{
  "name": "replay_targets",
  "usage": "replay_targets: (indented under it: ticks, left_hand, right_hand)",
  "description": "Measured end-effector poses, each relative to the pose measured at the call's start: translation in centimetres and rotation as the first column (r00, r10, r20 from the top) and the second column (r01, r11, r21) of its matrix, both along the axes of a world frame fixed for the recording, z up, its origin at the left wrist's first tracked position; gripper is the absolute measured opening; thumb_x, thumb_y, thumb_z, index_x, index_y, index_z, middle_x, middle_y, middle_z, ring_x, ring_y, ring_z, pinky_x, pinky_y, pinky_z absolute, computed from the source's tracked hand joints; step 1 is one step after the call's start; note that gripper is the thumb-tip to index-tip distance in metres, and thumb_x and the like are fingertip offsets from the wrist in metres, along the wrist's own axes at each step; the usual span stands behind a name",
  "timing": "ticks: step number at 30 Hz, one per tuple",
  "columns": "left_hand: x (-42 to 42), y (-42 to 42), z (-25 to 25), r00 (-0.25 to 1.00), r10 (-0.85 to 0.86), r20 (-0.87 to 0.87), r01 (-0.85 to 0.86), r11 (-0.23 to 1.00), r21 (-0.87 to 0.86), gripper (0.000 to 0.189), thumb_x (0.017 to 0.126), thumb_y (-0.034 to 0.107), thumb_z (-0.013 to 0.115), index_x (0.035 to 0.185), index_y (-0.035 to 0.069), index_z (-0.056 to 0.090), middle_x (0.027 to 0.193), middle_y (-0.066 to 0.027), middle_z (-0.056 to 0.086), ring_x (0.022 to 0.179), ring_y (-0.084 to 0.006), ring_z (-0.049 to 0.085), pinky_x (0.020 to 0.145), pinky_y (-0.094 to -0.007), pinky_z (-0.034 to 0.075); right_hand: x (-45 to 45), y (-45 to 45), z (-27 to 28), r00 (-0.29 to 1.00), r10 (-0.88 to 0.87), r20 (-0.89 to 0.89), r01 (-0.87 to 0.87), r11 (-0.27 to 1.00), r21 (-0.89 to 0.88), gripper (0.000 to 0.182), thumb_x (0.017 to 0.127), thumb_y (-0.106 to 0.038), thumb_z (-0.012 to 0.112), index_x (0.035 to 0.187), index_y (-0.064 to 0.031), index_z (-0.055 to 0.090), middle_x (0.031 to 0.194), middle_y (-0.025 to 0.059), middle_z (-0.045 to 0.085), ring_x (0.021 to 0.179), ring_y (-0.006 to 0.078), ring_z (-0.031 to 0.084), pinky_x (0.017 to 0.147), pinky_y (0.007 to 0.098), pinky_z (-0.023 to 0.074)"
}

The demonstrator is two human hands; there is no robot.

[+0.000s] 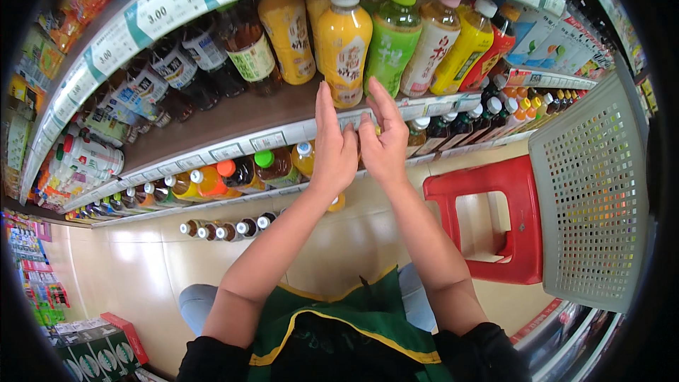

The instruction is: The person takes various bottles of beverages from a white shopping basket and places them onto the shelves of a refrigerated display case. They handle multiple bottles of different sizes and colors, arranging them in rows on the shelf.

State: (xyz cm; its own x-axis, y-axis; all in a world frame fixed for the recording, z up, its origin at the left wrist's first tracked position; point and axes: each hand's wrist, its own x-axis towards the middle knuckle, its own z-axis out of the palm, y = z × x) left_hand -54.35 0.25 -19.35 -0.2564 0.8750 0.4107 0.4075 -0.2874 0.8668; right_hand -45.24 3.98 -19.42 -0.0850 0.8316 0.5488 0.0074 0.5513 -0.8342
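Note:
A plastic bottle of orange-coloured milk tea (pixel 345 48) with a white cap stands upright at the front edge of the shelf (pixel 249 111). My left hand (pixel 335 148) reaches up to its lower left side with straight fingers. On its lower right, my right hand (pixel 383 135) points up with fingers slightly bent, close to a green-labelled bottle (pixel 392 42). The palms face each other, and neither hand is wrapped around a bottle. Whether the fingertips touch the plastic I cannot tell. A second orange bottle (pixel 289 37) stands behind and to the left.
Pink-capped (pixel 432 40) and yellow bottles (pixel 464 48) continue the row rightward; dark bottles (pixel 175 71) stand left. Below is a lower row of bottles (pixel 273 170). Several white-capped bottles (pixel 225 231) stand on the floor. At right, a grey perforated plastic basket (pixel 589 191) rests by a red stool (pixel 522 223).

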Motion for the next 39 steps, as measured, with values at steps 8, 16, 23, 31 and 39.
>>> replay_targets:
  ticks: [8, 16, 23, 31, 39]
  left_hand:
    - [-1.3, 3.4, 1.3, 0.981, -0.058, 0.185, 0.055, 0.998, 0.021, 0.068, 0.085, -0.004, 0.043, 0.143, -0.003, 0.007, 0.144, -0.0263, 0.019, 0.133, -0.0391, 0.025, 0.109, -0.0400, 0.024]
    - [-0.4, 2.2, 1.5, 0.995, -0.008, 0.102, -0.005, 0.992, 0.125, 0.063, 0.089, 0.000, 0.043, 0.143, 0.001, 0.011, 0.141, -0.0178, 0.024, 0.129, -0.0299, 0.034, 0.107, -0.0385, 0.028]
    - [1.2, -3.2, 0.5, 0.992, -0.084, 0.098, 0.061, 0.975, 0.214, 0.075, 0.086, 0.015, 0.053, 0.144, -0.001, 0.006, 0.145, -0.0202, 0.021, 0.134, -0.0307, 0.025, 0.110, -0.0402, 0.021]
    - [3.1, -10.1, -2.9, 0.982, -0.184, -0.033, 0.181, 0.980, -0.081, 0.073, 0.075, -0.009, 0.040, 0.142, -0.004, 0.012, 0.142, -0.0246, 0.018, 0.134, -0.0411, 0.018, 0.111, -0.0426, 0.018]
    - [4.1, -11.4, -15.2, 0.907, -0.250, 0.339, 0.372, 0.854, -0.364, 0.076, 0.078, -0.008, 0.039, 0.146, 0.009, 0.011, 0.145, -0.0152, 0.022, 0.131, -0.0284, 0.030, 0.106, -0.0376, 0.027]
  right_hand:
    - [-1.8, 1.7, 1.6, 0.997, 0.033, -0.073, -0.040, 0.994, -0.099, 0.053, 0.079, -0.003, 0.051, 0.130, 0.0083, 0.041, 0.124, 0.0267, 0.050, 0.114, 0.0320, 0.053, 0.098, 0.0369, 0.0389]
    - [-1.9, 1.1, 1.7, 0.999, -0.028, -0.044, 0.027, 0.999, -0.028, 0.063, 0.076, -0.005, 0.060, 0.135, 0.0009, 0.039, 0.109, 0.0163, 0.052, 0.099, 0.0262, 0.053, 0.090, 0.0333, 0.0421]
    - [0.2, -3.8, 1.7, 0.992, -0.128, 0.012, 0.126, 0.987, 0.097, 0.071, 0.067, -0.014, 0.073, 0.132, -0.0013, 0.047, 0.107, 0.0133, 0.055, 0.098, 0.0244, 0.051, 0.091, 0.0339, 0.0404]
    - [5.7, -8.2, -1.4, 0.965, -0.147, 0.219, 0.157, 0.987, -0.030, 0.055, 0.062, -0.010, 0.077, 0.113, -0.0015, 0.062, 0.100, 0.0135, 0.062, 0.092, 0.0261, 0.060, 0.082, 0.0333, 0.0471]
    - [7.3, -9.0, -13.6, 0.913, -0.104, 0.394, 0.252, 0.905, -0.344, 0.038, 0.065, -0.012, 0.080, 0.095, 0.0022, 0.061, 0.092, 0.0077, 0.067, 0.084, 0.0125, 0.064, 0.075, 0.0280, 0.0505]
